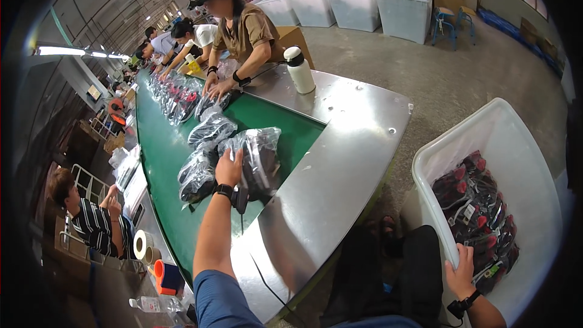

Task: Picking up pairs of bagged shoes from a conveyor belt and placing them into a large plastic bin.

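Left hand (228,171) right there on a clear plastic bag of dark contents (261,161), atop the green conveyor belt (167,161); pinching, can't tell | Right hand (460,269), fingers clasping the deep white plastic bin (528,161), belt's right!

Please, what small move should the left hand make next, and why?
Probably close the left hand more firmly on the nearest bagged bundle before shifting it. The hand appears to lie on this bundle, whose clear wrapping looks loose and shiny, while the right hand grips the white bin by its rim, giving no support.
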Demonstrator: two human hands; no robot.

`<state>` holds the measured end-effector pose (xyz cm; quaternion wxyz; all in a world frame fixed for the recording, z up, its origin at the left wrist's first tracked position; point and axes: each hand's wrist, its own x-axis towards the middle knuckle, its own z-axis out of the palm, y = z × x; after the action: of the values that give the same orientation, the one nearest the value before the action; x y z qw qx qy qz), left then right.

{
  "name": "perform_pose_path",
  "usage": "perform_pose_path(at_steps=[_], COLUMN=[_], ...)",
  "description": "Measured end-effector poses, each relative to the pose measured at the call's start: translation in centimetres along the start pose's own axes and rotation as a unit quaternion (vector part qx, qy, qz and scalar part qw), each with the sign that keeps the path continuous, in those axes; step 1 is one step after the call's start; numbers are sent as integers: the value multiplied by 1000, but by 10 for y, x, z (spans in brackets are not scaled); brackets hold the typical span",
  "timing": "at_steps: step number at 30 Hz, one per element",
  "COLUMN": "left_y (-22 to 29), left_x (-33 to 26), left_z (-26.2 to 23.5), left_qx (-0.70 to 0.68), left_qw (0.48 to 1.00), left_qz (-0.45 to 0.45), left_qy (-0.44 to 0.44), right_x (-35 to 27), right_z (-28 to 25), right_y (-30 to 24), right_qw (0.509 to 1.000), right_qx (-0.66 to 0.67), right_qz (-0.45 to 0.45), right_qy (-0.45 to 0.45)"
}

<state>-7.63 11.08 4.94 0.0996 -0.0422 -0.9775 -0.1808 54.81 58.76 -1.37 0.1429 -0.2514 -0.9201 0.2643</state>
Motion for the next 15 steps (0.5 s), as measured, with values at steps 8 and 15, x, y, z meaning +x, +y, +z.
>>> perform_pose_path(at_steps=[8, 15], left_y=[-59, 43], left_x=[-35, -195], left_z=[34, 2], left_qx=[-272, -485], left_qw=[936, 856], left_qz=[-187, -50], left_qy=[-123, 175], right_x=[-7, -10], right_z=[-5, 3], right_y=[-6, 5], right_qw=[1000, 1000], right_qx=[22, -3], right_qz=[-3, 18], right_qy=[-17, 7])
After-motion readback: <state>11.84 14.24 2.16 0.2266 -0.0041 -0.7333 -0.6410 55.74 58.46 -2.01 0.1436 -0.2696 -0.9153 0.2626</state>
